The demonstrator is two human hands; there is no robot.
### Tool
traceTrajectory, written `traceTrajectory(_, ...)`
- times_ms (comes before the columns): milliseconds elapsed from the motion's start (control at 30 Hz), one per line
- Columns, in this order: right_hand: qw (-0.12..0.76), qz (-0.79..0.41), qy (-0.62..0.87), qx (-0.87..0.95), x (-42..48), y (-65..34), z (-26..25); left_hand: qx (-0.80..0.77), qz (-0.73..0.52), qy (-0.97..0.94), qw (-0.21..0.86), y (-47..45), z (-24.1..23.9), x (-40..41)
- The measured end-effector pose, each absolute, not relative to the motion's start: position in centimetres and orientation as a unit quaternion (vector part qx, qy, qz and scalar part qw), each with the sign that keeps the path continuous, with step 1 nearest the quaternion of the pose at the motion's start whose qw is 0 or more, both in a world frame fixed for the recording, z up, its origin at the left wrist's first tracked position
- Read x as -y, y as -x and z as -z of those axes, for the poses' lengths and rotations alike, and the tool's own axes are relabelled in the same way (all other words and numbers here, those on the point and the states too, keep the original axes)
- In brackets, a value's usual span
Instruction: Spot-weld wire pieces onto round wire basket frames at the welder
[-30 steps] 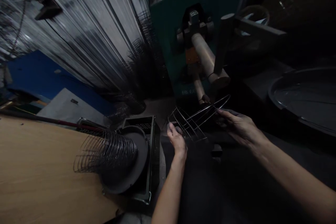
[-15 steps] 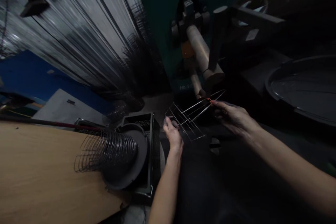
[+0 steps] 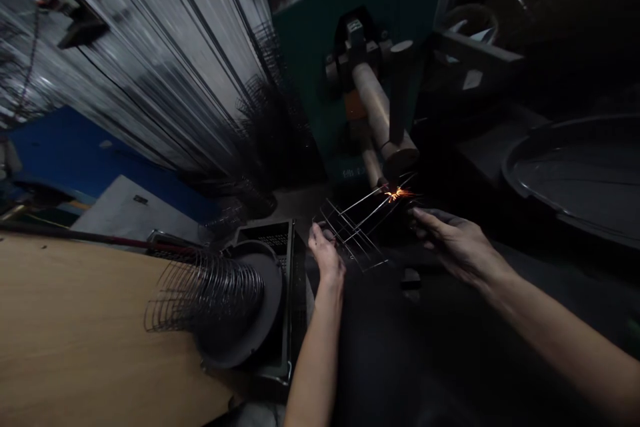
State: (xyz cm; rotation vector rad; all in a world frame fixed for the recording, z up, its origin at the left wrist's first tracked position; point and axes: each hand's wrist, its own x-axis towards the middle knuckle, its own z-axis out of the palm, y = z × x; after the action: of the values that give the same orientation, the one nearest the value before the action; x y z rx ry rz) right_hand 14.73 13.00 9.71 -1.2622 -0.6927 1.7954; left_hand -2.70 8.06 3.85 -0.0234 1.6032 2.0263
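A teal-green welding machine (image 3: 320,80) with 2 pale cylindrical electrode arms (image 3: 375,107) filled the upper middle of the frame. Just below the arm tips, at frame centre, a thin silver wire grid frame (image 3: 357,227) was held flat, and orange sparks (image 3: 397,194) flew where its far wires met the electrodes. By that look, 1 joint was being welded; several crossings nearer the person showed no spark, and whether they were already joined could not be told. At lower left, a coil-like stack of wire rings (image 3: 205,290) rested on a grey round stand (image 3: 250,320) beside the brown wooden tabletop (image 3: 75,347). The left hand (image 3: 327,255) had its grip closed on the frame's near-left edge; the right hand (image 3: 453,243) reached for the right edge, fingers nearly straight, contact unclear.
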Motion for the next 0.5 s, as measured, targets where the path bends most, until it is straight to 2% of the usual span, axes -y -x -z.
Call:
traceTrajectory(100, 0.373, -0.674, 0.481, 0.419, -11.4, -14.6, -10.6, -0.608, -0.747, -0.009, 0.267, 2.9, -4.2, -8.1)
traceTrajectory(267, 0.378, -0.495, 0.371, 0.689, -10.1, -13.9, -12.5, -0.622, -0.744, -0.052, 0.236, 1.8, -3.2, -6.4)
traceTrajectory(400, 0.323, -0.441, 0.382, 0.745, -12.3, -13.3, -12.7, -0.664, -0.695, -0.205, 0.186, -1.0, -0.1, -2.4)
traceTrajectory(500, 0.281, -0.501, 0.425, 0.7, -14.1, -13.8, -11.3, -0.619, -0.615, -0.44, 0.21, -2.3, 2.2, 0.5)
